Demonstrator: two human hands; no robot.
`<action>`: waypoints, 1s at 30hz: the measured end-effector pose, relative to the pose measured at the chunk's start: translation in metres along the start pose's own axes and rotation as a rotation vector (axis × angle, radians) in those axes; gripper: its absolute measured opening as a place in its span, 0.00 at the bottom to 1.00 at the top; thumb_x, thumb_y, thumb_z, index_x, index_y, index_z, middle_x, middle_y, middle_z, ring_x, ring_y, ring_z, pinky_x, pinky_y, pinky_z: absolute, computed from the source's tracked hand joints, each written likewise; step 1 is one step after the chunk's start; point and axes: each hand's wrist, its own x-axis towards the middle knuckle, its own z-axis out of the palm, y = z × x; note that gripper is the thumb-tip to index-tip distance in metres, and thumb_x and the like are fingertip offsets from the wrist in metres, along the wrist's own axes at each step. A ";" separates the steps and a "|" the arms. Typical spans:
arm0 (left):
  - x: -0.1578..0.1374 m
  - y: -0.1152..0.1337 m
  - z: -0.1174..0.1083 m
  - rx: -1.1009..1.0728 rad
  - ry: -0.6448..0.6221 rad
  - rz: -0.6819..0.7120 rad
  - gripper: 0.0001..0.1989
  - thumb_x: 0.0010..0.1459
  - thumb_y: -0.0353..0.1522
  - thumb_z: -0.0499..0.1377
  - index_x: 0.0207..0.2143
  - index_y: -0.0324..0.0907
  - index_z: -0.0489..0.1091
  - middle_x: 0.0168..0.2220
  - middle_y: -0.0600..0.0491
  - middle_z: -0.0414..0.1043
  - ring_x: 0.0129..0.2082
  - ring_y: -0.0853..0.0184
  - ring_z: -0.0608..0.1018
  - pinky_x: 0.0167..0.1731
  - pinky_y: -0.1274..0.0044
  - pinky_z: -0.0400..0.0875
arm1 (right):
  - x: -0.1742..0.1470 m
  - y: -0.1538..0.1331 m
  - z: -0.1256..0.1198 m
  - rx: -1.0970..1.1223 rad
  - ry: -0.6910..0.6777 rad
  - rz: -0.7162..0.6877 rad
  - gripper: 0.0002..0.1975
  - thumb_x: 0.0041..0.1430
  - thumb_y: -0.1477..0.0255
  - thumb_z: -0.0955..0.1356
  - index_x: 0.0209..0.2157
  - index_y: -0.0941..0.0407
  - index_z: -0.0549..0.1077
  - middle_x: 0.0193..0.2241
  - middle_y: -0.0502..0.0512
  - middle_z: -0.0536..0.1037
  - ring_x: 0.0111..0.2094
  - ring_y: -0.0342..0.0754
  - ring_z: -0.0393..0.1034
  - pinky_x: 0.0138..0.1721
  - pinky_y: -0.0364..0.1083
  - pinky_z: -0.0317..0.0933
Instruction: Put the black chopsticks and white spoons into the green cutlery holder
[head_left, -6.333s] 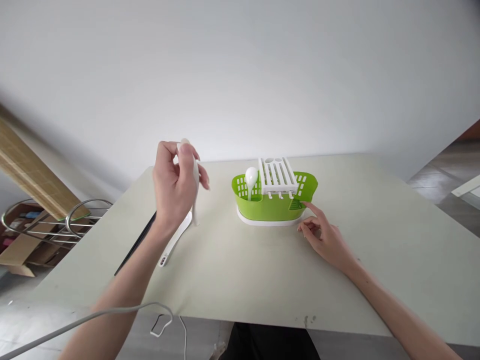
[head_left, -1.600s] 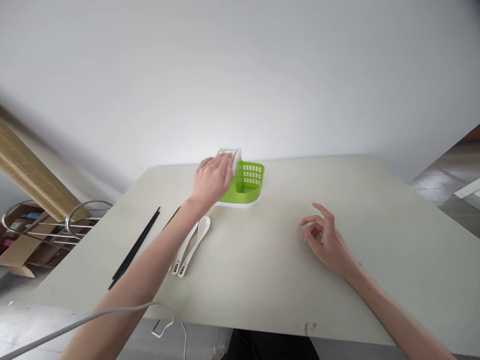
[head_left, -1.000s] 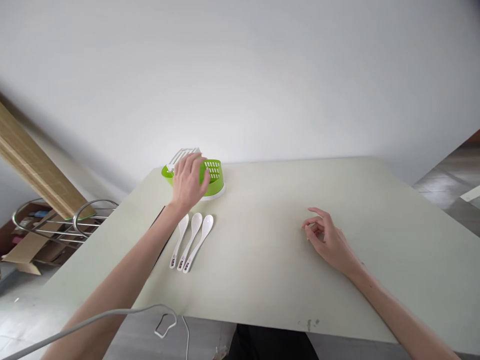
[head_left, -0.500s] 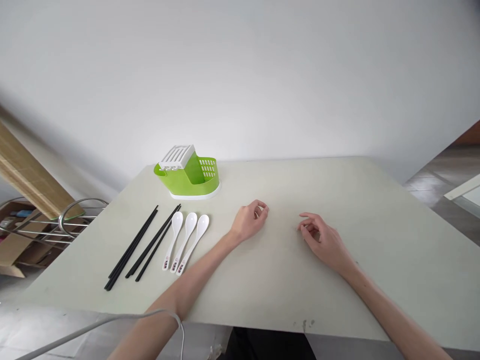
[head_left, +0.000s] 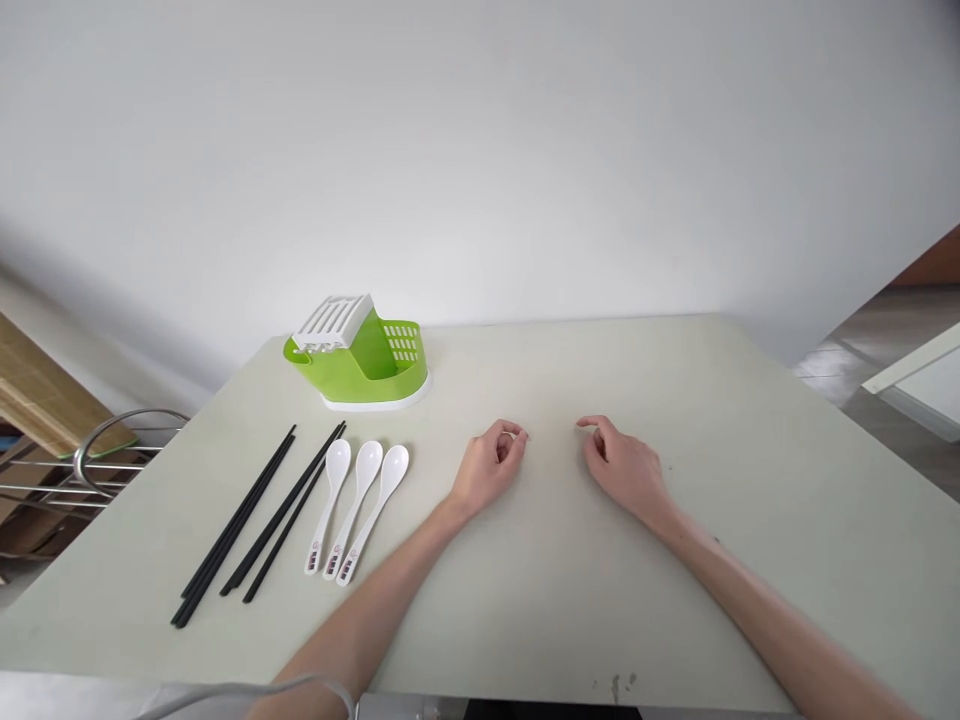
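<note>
My left hand rests on the table with its fingers loosely curled, a gap showing between thumb and forefinger and nothing held. Facing it across a short gap, my right hand also rests on the table, holding nothing, its forefinger stretched out toward the left. To the left of my left hand lie three white spoons, side by side with bowls pointing away. Beyond them are black chopsticks in two groups, a right group and a left group. A green cutlery holder with a white slotted top stands behind these.
The pale table stands against a white wall. A metal rack and a long cardboard piece are off its left side. A grey cable crosses by my left forearm at the near edge.
My right hand has come slightly left, nearer my left hand, with its forefinger straighter. The view has shifted a little, so the spoons, chopsticks and holder appear farther left and lower.
</note>
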 end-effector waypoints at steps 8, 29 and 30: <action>-0.002 -0.001 0.000 0.007 -0.002 -0.007 0.16 0.70 0.44 0.53 0.40 0.42 0.70 0.21 0.63 0.59 0.22 0.72 0.61 0.26 0.77 0.56 | 0.008 -0.004 0.004 0.017 -0.018 -0.010 0.15 0.67 0.65 0.60 0.46 0.49 0.75 0.25 0.47 0.77 0.27 0.48 0.72 0.31 0.45 0.55; -0.005 0.001 -0.003 0.029 -0.022 -0.036 0.16 0.70 0.44 0.52 0.39 0.42 0.70 0.21 0.63 0.58 0.22 0.72 0.60 0.26 0.77 0.56 | 0.006 -0.008 0.005 0.088 -0.090 -0.035 0.13 0.68 0.62 0.61 0.43 0.47 0.76 0.26 0.45 0.78 0.27 0.47 0.71 0.33 0.46 0.58; -0.005 0.002 -0.003 0.030 -0.023 -0.037 0.16 0.70 0.44 0.52 0.39 0.42 0.70 0.21 0.63 0.58 0.22 0.72 0.60 0.26 0.77 0.56 | 0.006 -0.009 0.005 0.093 -0.093 -0.037 0.13 0.68 0.62 0.61 0.43 0.47 0.76 0.26 0.45 0.78 0.27 0.47 0.71 0.33 0.46 0.58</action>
